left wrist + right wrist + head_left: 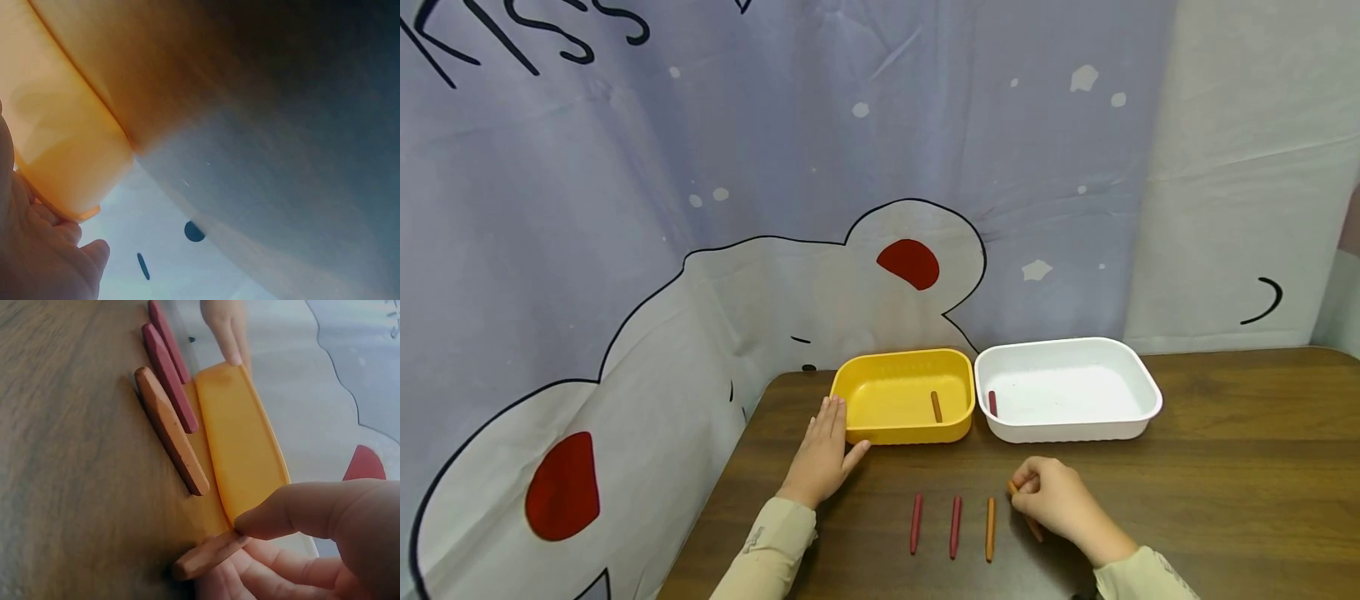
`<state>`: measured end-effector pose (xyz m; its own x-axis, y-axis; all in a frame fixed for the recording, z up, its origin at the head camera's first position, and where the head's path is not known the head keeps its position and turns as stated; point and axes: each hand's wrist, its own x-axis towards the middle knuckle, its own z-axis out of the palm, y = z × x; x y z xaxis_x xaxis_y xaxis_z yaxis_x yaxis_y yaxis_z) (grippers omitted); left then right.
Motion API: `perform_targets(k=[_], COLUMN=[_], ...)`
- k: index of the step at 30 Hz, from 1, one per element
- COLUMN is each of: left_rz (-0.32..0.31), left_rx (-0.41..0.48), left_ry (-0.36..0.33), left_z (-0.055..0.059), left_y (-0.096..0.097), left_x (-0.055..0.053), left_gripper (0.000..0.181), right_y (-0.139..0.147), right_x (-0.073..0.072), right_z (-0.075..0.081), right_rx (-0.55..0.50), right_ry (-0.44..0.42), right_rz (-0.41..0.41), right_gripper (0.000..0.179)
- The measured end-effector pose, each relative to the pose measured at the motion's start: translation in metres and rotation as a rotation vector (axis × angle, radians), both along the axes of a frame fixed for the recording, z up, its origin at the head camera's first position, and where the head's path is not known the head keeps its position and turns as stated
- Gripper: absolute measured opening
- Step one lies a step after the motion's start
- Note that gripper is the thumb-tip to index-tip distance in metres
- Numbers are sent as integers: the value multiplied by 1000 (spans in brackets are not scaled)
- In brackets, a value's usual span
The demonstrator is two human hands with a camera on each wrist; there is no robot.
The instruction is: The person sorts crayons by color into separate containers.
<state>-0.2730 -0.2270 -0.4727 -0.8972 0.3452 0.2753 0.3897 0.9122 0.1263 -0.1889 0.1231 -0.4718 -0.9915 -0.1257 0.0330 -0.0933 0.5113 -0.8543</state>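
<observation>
My right hand pinches an orange-brown crayon between thumb and fingers, low over the table and slanted. To its left, an orange crayon and two dark red crayons, one nearer and one farther, lie side by side. My left hand rests with straight fingers against the left end of the yellow tray. Inside that tray lies one orange-brown crayon. The white tray beside it holds one dark red crayon at its left end.
Both trays stand side by side toward the back edge of the brown wooden table. Behind the table hangs a printed cloth with a cartoon outline, close to the trays' far side.
</observation>
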Motion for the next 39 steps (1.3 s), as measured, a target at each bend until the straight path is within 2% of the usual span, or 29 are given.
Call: perform_targets(k=[4,11,19,27,32,39], left_rz=[0,0,-8,-24,-21,-11], left_rx=[-1,3,1,-2,-3,-4], left_ry=[1,0,13,47,47,24], left_z=[0,0,-3,-5,-6,-5], left_y=[0,1,-1,-2,-2,-3], left_x=[0,-1,-1,-2,-3,-2], left_gripper=[78,79,79,79,79,78], right_y=[4,9,12,13,10,3], right_x=[-3,-6,-10,-13,-18,-29], right_z=[-1,0,-3,1,6,17], right_rx=[-98,-296,-470,-622,-672,-669], right_ry=[-24,-136,-220,-250,-249,-232], right_rz=[43,87,148,216,233,233], right_gripper=[15,24,33,36,33,33])
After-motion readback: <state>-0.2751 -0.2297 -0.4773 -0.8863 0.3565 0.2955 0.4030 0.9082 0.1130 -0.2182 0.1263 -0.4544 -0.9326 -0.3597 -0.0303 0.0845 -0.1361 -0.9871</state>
